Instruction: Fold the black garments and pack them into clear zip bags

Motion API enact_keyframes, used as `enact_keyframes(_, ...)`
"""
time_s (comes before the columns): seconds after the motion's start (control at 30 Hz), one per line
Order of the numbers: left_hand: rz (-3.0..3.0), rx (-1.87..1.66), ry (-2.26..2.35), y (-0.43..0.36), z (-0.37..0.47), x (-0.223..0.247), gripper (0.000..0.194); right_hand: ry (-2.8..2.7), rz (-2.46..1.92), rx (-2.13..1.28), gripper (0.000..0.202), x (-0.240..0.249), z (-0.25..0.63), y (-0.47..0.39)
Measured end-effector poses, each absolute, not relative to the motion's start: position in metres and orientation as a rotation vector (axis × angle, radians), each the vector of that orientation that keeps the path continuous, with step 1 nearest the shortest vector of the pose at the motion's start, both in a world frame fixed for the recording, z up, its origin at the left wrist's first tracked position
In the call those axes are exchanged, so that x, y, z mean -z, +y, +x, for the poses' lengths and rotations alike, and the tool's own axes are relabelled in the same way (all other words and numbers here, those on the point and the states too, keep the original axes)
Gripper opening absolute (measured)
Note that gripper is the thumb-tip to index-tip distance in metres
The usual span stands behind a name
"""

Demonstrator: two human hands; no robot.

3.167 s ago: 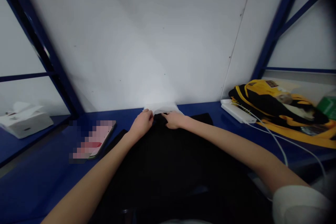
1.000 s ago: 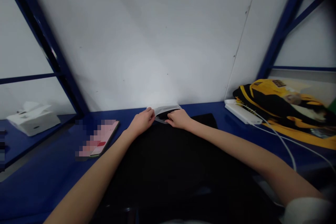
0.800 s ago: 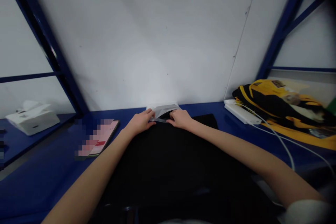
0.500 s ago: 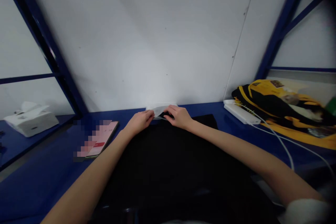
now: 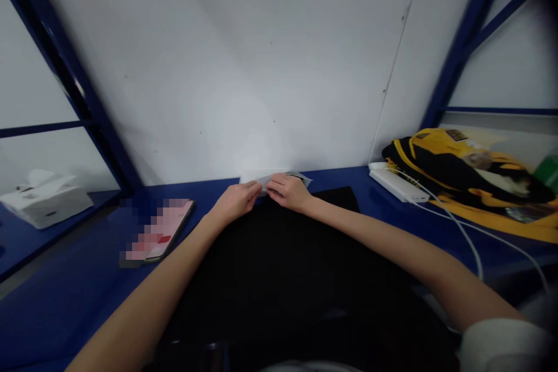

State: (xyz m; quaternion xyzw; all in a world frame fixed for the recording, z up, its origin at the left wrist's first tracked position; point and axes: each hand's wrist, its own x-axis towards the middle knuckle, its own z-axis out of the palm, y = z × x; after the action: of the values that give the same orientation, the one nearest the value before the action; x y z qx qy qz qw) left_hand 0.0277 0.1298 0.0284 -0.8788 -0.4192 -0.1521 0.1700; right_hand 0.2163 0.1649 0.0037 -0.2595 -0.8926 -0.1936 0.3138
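A thin whitish translucent sheet or bag lies at the far edge of a black cloth, close to the wall. My left hand has its fingers closed on the near left edge of this sheet. Right beside it, my right hand pinches the sheet, its fingers curled over the edge. The fingertips of both hands almost touch. Something dark shows under the sheet, partly hidden by my right hand.
A phone lies on the blue table at the left, with a tissue pack farther left. On the right are a white power bank with a cable and a black and yellow bag. A white wall stands behind.
My right hand has moved slightly left, nearer my left hand. The sheet now extends past the right hand's far side, and its opening between the hands has narrowed.
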Motion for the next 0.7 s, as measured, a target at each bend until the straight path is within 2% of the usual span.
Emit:
enact_keyframes(0.37, -2.281, 0.642, -1.35, 0.145, -0.003, -0.036, 0.025, -2.39, -0.893, 0.693, 0.024, -0.016, 0.277, 0.201)
enact_keyframes(0.57, -2.29, 0.685, -1.389, 0.148, -0.006, -0.035, 0.024, -2.364, -1.071, 0.661, 0.019, -0.021, 0.311, 0.21)
enact_keyframes(0.7, -2.31, 0.705, -1.469, 0.145, -0.006, -0.037, 0.024, -2.428, -1.023, 0.599, 0.019, -0.021, 0.307, 0.199)
